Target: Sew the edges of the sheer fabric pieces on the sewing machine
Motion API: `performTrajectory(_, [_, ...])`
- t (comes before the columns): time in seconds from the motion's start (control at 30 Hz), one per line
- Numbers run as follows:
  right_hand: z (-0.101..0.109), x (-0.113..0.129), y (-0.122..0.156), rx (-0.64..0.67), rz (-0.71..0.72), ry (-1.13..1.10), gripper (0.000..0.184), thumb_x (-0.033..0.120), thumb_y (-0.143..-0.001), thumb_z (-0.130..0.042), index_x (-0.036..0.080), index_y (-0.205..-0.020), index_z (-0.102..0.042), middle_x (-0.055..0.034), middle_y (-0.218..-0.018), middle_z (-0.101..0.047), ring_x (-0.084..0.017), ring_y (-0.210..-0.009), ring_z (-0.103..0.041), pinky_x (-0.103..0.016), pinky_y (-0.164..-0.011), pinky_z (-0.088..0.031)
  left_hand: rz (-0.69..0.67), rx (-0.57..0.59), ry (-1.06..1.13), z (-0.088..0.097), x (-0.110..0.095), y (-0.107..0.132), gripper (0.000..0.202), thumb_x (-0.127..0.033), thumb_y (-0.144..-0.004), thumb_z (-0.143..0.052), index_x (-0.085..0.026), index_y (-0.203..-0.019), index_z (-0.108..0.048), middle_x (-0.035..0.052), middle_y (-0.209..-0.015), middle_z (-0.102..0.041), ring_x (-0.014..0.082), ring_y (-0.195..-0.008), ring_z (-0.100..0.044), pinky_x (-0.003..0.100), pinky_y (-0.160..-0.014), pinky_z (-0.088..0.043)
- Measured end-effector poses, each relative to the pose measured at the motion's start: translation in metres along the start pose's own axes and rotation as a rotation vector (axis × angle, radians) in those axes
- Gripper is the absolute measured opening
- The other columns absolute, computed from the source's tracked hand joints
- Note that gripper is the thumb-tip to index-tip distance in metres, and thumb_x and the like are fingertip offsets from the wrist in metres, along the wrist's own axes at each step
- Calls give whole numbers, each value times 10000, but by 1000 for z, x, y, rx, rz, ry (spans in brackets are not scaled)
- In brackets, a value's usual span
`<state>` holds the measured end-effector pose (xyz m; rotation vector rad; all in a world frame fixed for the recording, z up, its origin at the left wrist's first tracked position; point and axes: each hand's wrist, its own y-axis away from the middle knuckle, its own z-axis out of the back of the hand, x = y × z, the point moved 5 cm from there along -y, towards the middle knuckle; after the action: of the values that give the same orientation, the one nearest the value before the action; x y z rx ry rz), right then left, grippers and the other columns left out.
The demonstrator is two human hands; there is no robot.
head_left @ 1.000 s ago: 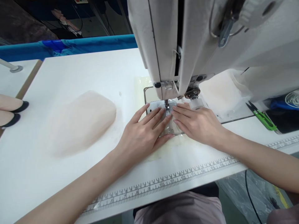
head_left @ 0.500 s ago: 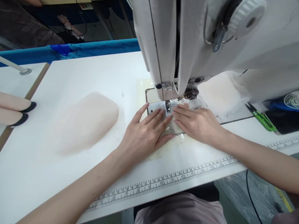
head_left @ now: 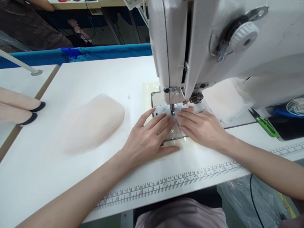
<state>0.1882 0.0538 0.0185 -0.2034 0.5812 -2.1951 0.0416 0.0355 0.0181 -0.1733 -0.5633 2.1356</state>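
My left hand (head_left: 148, 136) lies flat with fingers spread at the left of the presser foot (head_left: 172, 110); its thumb stretches along the front of the metal needle plate. From the right, my right hand (head_left: 204, 128) lies flat, fingers outstretched and close together, their tips beside the foot. Between and under the fingertips is a thin, see-through piece (head_left: 177, 126), mostly covered by my hands; I cannot tell its exact kind. Above both hands stands the head of a white sewing machine (head_left: 175, 47).
A soft mound of sheer beige fabric (head_left: 95, 123) lies left. More pale fabric (head_left: 224, 96) sits under the machine arm. Green thread snips (head_left: 267, 126) lie beside a dark flat object (head_left: 287, 128) at right. A printed ruler (head_left: 166, 183) runs along the front edge.
The view has shifted slightly, so the scene sits further right. My left fingers have drawn a little closer to my right fingertips, and the left thumb has moved lower, away from the fingers.
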Motion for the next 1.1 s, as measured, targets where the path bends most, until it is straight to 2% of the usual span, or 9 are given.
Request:
performTrajectory(0.13, [9,0,1,12,36,-89,198,176,-936,-501,150,-909,-696,-49,-937,-734,-176,-851,-662,-310,-718,-506,-93,-38,-5,5,-6,1,306,-300,-908,-591,-89,-1129,-626,128,-1080,-725,258,-998,-688,398,-889,-566])
performTrajectory(0.2, [14,-2,1,50,44,-149,253,339,-938,-530,143,-920,-689,-56,-908,-723,-190,-814,-656,-325,-678,-493,-62,-52,-3,6,-5,1,170,-171,-922,-546,-111,-1053,-636,107,-1034,-736,230,-965,-695,351,-827,-580])
performTrajectory(0.27, [16,-4,2,101,47,-218,496,582,-880,-548,120,-1009,-676,-88,-963,-712,-223,-847,-657,-356,-703,-501,25,-47,62,5,-1,1,148,-133,-934,-509,-141,-1020,-629,85,-1012,-738,203,-944,-696,327,-795,-583])
performTrajectory(0.33, [17,-5,2,137,47,-237,610,651,-834,-567,103,-1088,-655,-117,-1043,-697,-244,-906,-655,-375,-748,-509,110,-45,145,4,4,2,140,-155,-948,-493,-157,-1003,-622,72,-993,-737,182,-911,-694,311,-763,-586])
performTrajectory(0.47, [15,0,3,73,85,-98,139,199,-906,-581,153,-975,-693,-64,-1011,-720,-189,-869,-659,-319,-718,-499,124,-46,165,1,4,2,161,-206,-937,-525,-143,-1047,-625,101,-1054,-726,202,-935,-684,334,-777,-587])
performTrajectory(0.53, [15,4,3,23,130,-42,180,74,-884,-555,173,-879,-704,-29,-944,-740,-169,-842,-662,-306,-713,-495,107,-41,116,0,2,2,251,-226,-923,-548,-127,-1144,-615,132,-1174,-691,236,-996,-666,377,-815,-584])
performTrajectory(0.63, [16,8,4,-5,172,-24,228,37,-873,-543,187,-820,-707,-3,-882,-754,-161,-856,-669,-311,-771,-515,76,-1,30,-2,-1,2,330,-190,-919,-530,-125,-1235,-602,127,-1250,-658,271,-1026,-649,418,-794,-582])
performTrajectory(0.77, [18,9,4,-32,186,-23,266,41,-876,-529,204,-756,-703,29,-837,-758,-136,-820,-677,-305,-858,-533,9,61,-57,-1,-6,2,322,-154,-919,-504,-82,-1206,-632,132,-1197,-685,295,-1136,-620,418,-832,-567])
performTrajectory(1.1, [17,11,4,-47,190,-15,267,51,-871,-548,202,-712,-701,27,-807,-758,-139,-782,-681,-309,-850,-554,-45,67,-131,0,-7,3,305,-184,-952,-474,-91,-1193,-635,127,-1221,-663,249,-1147,-637,390,-927,-549])
